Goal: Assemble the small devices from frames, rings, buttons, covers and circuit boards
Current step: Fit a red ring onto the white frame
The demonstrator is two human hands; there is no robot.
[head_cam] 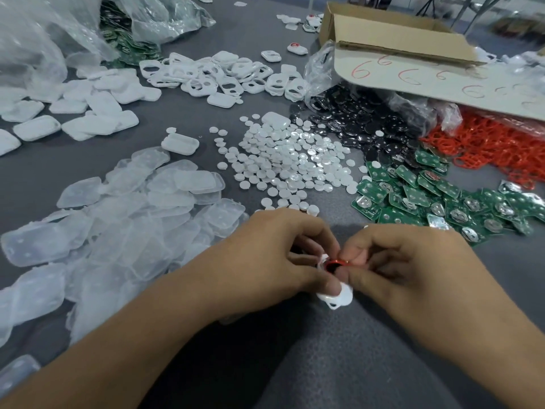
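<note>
1. At the lower centre of the frame, the left hand (277, 255) and right hand (413, 261) meet above the grey table (191, 119), fingers curled.
2. The left hand pinches a white frame (339, 298). The right hand's fingertips pinch a red ring (336, 263) against the frame's upper part.
3. Clear covers (118, 219) spread across the lower left, white buttons (283, 160) lie at centre, and green circuit boards (427, 196) lie at right.
4. Spare rings (495, 146) heap at the upper right, below a cardboard box (398, 39).
</note>
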